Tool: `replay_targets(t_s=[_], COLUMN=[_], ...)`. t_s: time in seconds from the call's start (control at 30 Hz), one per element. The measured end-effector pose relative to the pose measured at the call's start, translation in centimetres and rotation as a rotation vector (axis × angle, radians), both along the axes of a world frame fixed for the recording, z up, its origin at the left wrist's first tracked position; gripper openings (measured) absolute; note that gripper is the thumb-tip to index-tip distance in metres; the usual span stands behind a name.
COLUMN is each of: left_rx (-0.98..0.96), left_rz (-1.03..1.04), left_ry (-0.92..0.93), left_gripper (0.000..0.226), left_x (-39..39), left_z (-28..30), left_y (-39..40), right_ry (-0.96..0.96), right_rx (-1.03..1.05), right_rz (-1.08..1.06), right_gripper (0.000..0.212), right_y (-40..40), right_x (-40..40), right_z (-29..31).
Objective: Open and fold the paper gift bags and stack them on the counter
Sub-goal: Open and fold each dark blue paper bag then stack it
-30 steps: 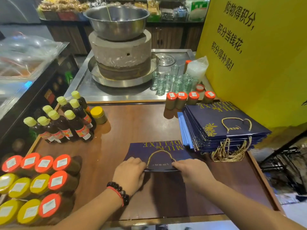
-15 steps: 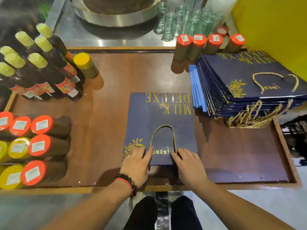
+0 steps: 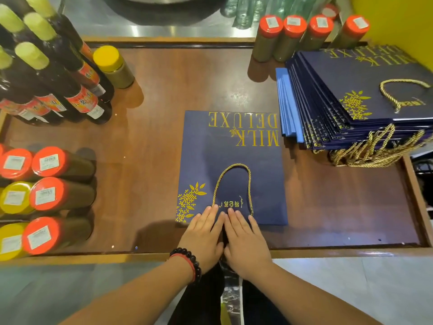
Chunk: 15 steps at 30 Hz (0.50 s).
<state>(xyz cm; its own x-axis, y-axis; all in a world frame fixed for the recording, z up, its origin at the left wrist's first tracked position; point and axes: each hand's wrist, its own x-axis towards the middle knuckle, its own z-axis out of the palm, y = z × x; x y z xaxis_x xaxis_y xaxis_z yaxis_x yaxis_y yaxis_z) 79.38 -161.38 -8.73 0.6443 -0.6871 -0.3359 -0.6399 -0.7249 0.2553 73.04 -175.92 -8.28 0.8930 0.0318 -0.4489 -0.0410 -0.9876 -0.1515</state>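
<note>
A brown wooden desk (image 3: 164, 95) is carrying bottles along its left side and a stack of navy bags (image 3: 356, 99) at the right. One flat navy gift bag (image 3: 232, 160) is lying in the middle, its gold rope handle (image 3: 232, 181) looping toward the person. The left hand (image 3: 202, 235) and right hand (image 3: 246, 240) are pressing side by side on its near edge, fingers (image 3: 212, 214) straight and close together. The glossy paper is likely sliding under flat palms, so the bag could skew, and the handle could be getting creased beneath them.
</note>
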Motion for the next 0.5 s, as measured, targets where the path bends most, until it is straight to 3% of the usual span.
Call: replay_targets(t_s=[0.5], left_rx=[0.055], left_rz=[0.024], left_ry=[-0.054], left_gripper=[0.066], left_x=[0.9], left_z=[-1.9], left_y=[5.7], right_ry=[0.047], right_rx=[-0.014], right_rz=[0.01], right_gripper=[0.06], right_y=[-5.9], right_x=[-2.9], right_z=[0.5])
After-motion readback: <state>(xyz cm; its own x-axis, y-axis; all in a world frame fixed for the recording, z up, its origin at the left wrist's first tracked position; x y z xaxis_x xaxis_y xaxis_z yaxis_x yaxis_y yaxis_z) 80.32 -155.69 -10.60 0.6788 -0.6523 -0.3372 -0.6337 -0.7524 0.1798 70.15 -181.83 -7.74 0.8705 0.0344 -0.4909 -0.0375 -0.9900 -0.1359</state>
